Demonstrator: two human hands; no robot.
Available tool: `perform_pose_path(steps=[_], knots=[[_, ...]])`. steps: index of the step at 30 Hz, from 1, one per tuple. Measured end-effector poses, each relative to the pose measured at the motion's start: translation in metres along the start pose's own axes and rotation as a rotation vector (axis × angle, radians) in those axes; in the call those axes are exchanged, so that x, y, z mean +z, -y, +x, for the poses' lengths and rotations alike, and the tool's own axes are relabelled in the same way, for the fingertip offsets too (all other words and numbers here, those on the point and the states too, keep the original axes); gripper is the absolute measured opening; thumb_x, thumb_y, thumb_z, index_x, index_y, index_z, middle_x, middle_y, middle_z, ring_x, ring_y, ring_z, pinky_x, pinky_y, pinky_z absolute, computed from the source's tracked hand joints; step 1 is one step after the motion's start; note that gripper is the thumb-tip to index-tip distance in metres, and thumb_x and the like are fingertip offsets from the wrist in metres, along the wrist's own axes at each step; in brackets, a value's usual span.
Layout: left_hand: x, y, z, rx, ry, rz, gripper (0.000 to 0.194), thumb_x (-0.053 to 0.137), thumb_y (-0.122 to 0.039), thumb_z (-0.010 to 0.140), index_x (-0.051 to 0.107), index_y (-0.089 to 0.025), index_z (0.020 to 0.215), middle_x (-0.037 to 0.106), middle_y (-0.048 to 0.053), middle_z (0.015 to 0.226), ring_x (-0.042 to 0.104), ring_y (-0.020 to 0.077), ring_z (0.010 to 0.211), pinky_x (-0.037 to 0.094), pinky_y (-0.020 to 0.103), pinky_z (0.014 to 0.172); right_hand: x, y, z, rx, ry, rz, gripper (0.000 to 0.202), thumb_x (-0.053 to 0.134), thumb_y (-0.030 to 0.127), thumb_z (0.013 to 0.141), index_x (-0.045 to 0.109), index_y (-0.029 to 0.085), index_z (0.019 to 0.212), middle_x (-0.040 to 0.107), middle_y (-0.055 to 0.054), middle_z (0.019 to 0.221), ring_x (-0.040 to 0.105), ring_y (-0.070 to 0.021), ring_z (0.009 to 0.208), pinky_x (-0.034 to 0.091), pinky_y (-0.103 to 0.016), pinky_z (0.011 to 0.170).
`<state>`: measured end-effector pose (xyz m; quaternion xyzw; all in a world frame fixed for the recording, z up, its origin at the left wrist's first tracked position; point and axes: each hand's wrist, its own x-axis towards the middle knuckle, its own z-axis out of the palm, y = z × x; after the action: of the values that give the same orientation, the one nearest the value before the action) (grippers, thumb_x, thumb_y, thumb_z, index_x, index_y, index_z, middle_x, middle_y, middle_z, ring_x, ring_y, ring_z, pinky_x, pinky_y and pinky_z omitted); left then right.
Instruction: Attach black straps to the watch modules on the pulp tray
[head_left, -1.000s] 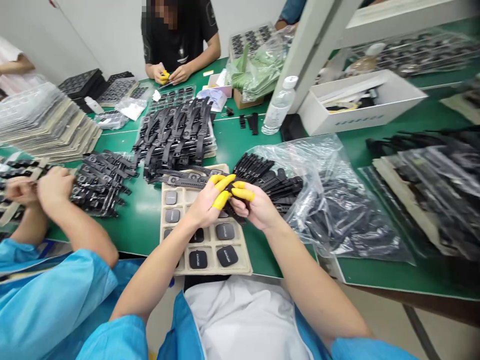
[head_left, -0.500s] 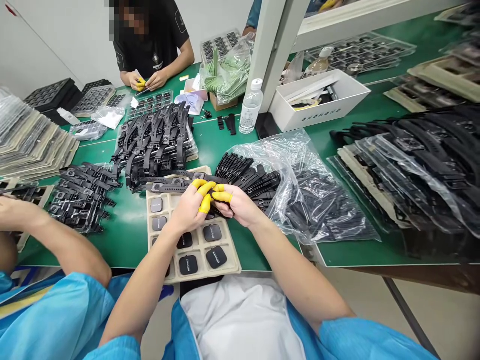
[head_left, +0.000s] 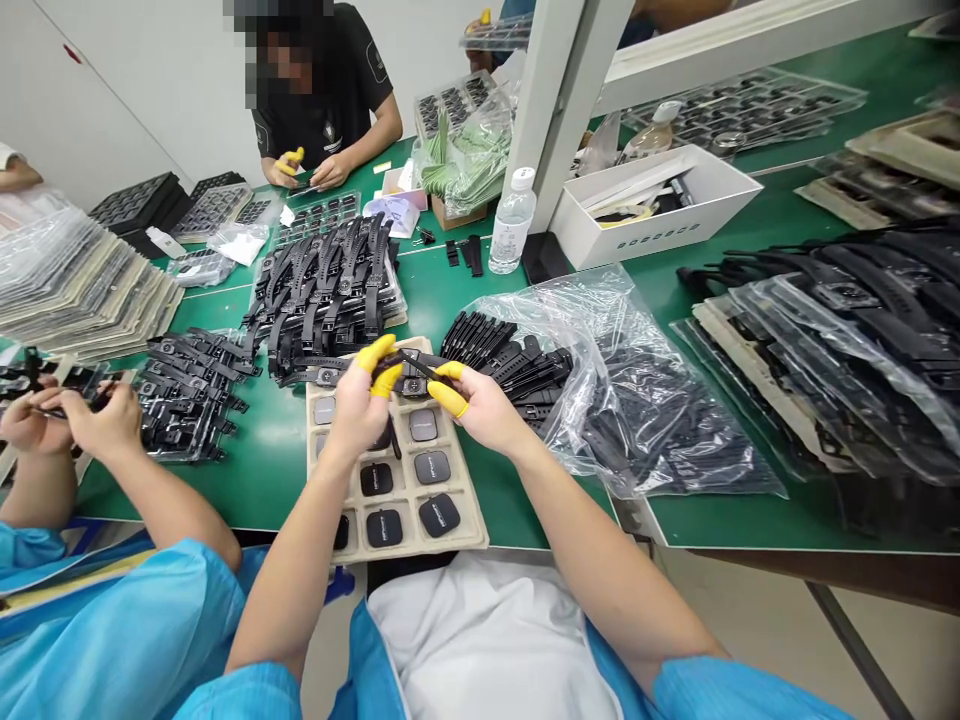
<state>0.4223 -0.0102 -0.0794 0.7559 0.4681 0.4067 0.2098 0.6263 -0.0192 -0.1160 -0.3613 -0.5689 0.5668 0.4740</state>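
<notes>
Yellow covers sit on several fingertips of both hands. Above the beige tray (head_left: 471, 500), my left hand (head_left: 364, 395) is closed on a black watch strap (head_left: 417, 366). The fingers of my right hand (head_left: 474, 398) pinch the other end of that strap. Black square watch pieces (head_left: 439, 515) lie in the tray's compartments. A watch with its strap lies across the tray's far edge, partly hidden by my hands. Just right of my right hand is a fan of black straps (head_left: 517, 365).
A clear plastic bag of straps (head_left: 645, 400) lies at the right, near stacked trays (head_left: 795, 370). Behind stand a bottle (head_left: 512, 225) and a white box (head_left: 660, 205). Strapped watches (head_left: 330, 285) are piled at centre left. A co-worker's hands (head_left: 82, 415) work at the left.
My hands have moved apart, with the strap now stretched between them. The view has shifted slightly. The left co-worker's hands have come into view, holding a dark piece.
</notes>
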Motion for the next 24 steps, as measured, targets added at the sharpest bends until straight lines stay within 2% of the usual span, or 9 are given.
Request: perform_pose_path(steps=[1,3,5,7,10,15,18,24], knots=[[-0.01,-0.001,0.002,-0.05,0.018,0.006,0.044,0.056,-0.034,0.103,0.056,-0.018,0.144,0.071,0.014,0.13,0.069,0.0237,0.119,0.056,0.041,0.107,-0.001,-0.002,0.0,-0.031,-0.003,-0.064,0.032,0.066,0.048,0.095,0.068,0.021,0.11,0.071,-0.002,0.095,0.064,-0.0174,0.083,0.051,-0.03,0.074],[-0.033,-0.004,0.006,-0.131,0.146,0.054,0.044,0.061,-0.033,0.099,0.061,-0.018,0.14,0.073,0.012,0.128,0.071,0.0245,0.115,0.057,0.04,0.104,-0.003,-0.004,0.0,-0.093,-0.019,-0.218,0.027,0.063,0.043,0.097,0.07,0.02,0.111,0.073,-0.005,0.103,0.066,-0.0201,0.089,0.052,-0.033,0.081],[-0.057,-0.007,0.006,-0.179,0.316,0.185,0.037,0.062,-0.031,0.097,0.068,-0.02,0.131,0.075,0.01,0.126,0.072,0.0259,0.113,0.058,0.04,0.103,-0.003,-0.005,-0.002,-0.156,-0.039,-0.393,0.024,0.059,0.039,0.099,0.073,0.02,0.107,0.072,-0.007,0.101,0.066,-0.0211,0.087,0.052,-0.034,0.08],[-0.077,-0.006,0.004,-0.206,0.438,0.368,0.03,0.058,-0.027,0.096,0.074,-0.021,0.121,0.077,0.009,0.122,0.072,0.0277,0.111,0.057,0.042,0.102,0.0,-0.006,-0.003,-0.214,-0.044,-0.548,0.026,0.055,0.036,0.101,0.074,0.02,0.105,0.071,-0.009,0.101,0.067,-0.0215,0.086,0.051,-0.033,0.078],[-0.096,0.002,0.0,-0.238,0.512,0.548,0.029,0.054,-0.024,0.094,0.076,-0.02,0.112,0.078,0.01,0.117,0.072,0.0287,0.109,0.056,0.042,0.1,0.008,-0.01,-0.006,-0.264,-0.01,-0.722,0.03,0.051,0.034,0.104,0.074,0.019,0.113,0.074,-0.011,0.107,0.07,-0.0231,0.089,0.051,-0.033,0.076],[-0.1,0.025,0.001,-0.277,0.556,0.5,0.023,0.052,-0.028,0.096,0.071,-0.021,0.107,0.076,0.006,0.107,0.071,0.0238,0.098,0.056,0.036,0.09,0.018,-0.022,-0.005,-0.252,-0.048,-0.894,0.029,0.052,0.033,0.104,0.071,0.018,0.12,0.079,-0.013,0.109,0.072,-0.027,0.092,0.052,-0.034,0.075],[-0.097,0.036,0.002,-0.223,0.565,0.534,0.022,0.052,-0.029,0.096,0.072,-0.019,0.099,0.072,0.008,0.104,0.067,0.0244,0.099,0.054,0.038,0.095,0.019,-0.024,-0.004,-0.271,-0.067,-0.923,0.028,0.052,0.034,0.105,0.072,0.019,0.118,0.079,-0.012,0.109,0.072,-0.025,0.088,0.051,-0.033,0.072],[-0.099,0.048,0.004,-0.212,0.542,0.581,0.028,0.053,-0.029,0.097,0.078,-0.02,0.106,0.064,0.008,0.105,0.065,0.0243,0.1,0.053,0.04,0.099,0.016,-0.022,-0.003,-0.282,-0.103,-0.966,0.03,0.053,0.038,0.105,0.075,0.02,0.117,0.075,-0.011,0.117,0.07,-0.0205,0.08,0.049,-0.031,0.066]])
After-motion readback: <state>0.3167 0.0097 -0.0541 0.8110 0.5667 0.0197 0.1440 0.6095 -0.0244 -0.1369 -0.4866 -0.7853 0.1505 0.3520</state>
